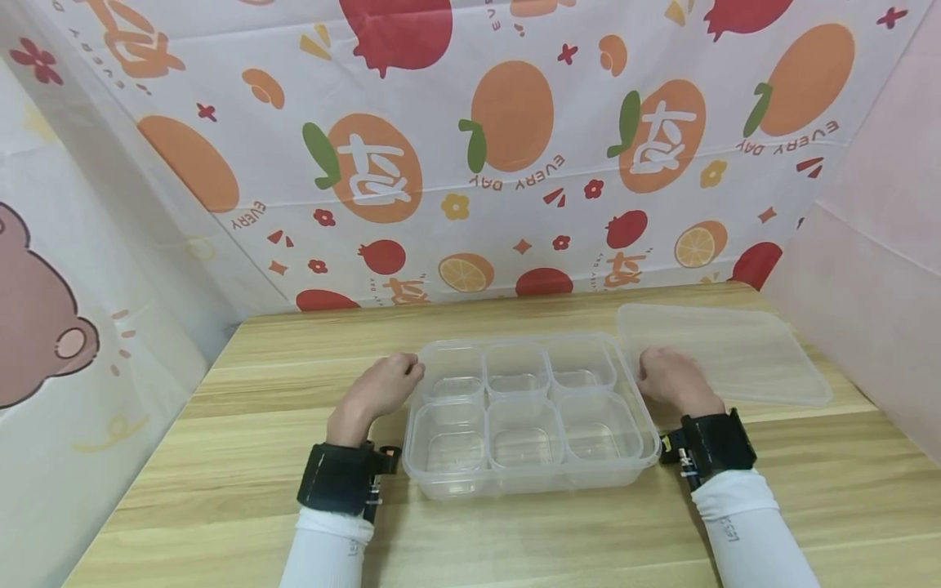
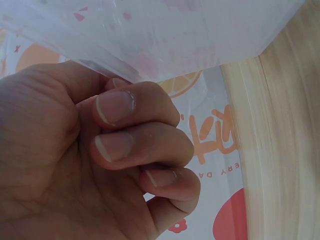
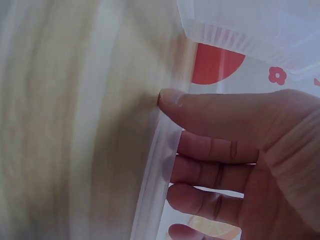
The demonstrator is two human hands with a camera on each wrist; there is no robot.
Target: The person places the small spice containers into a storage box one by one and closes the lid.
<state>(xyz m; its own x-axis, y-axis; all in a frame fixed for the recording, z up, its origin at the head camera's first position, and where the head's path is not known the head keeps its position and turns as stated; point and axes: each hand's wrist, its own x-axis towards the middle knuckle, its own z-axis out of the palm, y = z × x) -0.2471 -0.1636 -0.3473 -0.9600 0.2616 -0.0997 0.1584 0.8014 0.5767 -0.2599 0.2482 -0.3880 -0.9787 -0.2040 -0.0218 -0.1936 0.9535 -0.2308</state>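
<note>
A clear plastic storage box (image 1: 532,482) stands on the table with several small square-topped clear containers (image 1: 524,433) inside it in two rows. My left hand (image 1: 382,384) is at the box's left rim toward the back, its thumb and curled index finger pinching the rim (image 2: 115,70). To the right lies a flat translucent lid (image 1: 764,359). My right hand (image 1: 672,380) pinches the lid's near-left edge (image 3: 155,165), thumb on one face and fingers (image 3: 200,170) against the other. Part of that edge is hidden behind the hand in the head view.
The light wood table (image 1: 257,506) runs back to a fruit-printed cloth (image 1: 515,163). Another cloth with a bear print (image 1: 44,318) hangs at the left, and a pale pink one (image 1: 875,245) at the right beyond the lid. Each wrist wears a black camera strap (image 1: 338,478).
</note>
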